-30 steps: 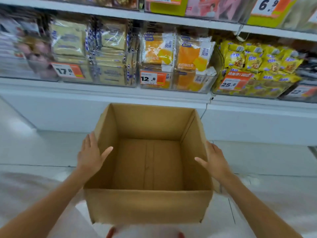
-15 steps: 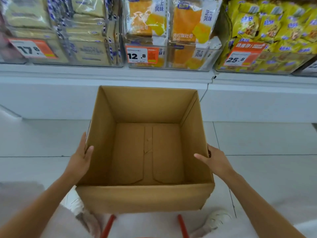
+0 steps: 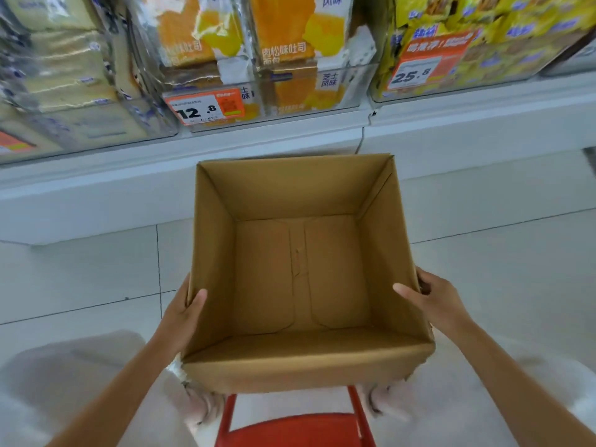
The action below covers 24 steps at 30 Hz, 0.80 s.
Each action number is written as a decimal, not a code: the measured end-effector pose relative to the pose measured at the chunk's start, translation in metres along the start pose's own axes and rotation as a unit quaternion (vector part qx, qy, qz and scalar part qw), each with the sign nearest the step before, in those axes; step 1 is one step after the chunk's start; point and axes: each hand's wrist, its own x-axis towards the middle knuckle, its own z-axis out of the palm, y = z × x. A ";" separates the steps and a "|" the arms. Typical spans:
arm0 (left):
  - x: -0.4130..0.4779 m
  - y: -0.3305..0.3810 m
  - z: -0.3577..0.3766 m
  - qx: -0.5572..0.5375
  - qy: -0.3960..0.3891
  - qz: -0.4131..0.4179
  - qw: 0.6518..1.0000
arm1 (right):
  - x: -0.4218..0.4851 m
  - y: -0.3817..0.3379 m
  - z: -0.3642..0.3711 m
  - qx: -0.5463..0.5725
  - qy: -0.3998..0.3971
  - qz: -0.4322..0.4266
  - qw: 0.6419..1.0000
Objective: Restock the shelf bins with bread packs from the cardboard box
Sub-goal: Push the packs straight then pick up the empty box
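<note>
The cardboard box (image 3: pixel 296 188) hangs in the air between the two hands, in front of the shelf and above the floor. Nothing lies in it; its bare bottom flaps show. So the restocking looks finished, and the step in hand is probably to put the empty box away.

The left hand (image 3: pixel 180 314) grips the left wall near the person's own edge, with its thumb (image 3: pixel 198 296) hooked inside over the rim and its fingers hidden outside. The right hand (image 3: pixel 435 301) pinches the right wall the same way, its thumb (image 3: pixel 403 290) inside and its curled fingers (image 3: pixel 422 279) outside.

To do the step well, both grips should stay at equal height so that the thin walls do not buckle. The box should also travel level and land away from what lies under the wrists.

The box's mouth points up, tipped a little toward the person. The box looks almost square, so no long side stands out. The seam between the bottom flaps runs from the thumbs' end straight toward the shelf.

Beyond the fingertips, past the far wall, a clear bin (image 3: pixel 322 101) holds orange bread packs (image 3: pixel 280 27) behind a price tag (image 3: pixel 200 108). A red stool (image 3: pixel 296 427) stands below the wrists, and pale floor tiles (image 3: pixel 96 269) lie outside the left knuckles.
</note>
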 end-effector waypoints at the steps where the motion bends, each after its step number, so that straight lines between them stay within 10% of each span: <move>1: -0.005 0.011 0.002 0.014 -0.007 0.002 1.000 | -0.011 0.004 -0.008 0.003 0.005 0.012 1.000; 24: -0.140 0.419 0.145 0.155 -0.295 0.130 0.934 | -0.272 0.079 -0.306 0.282 0.228 0.226 0.904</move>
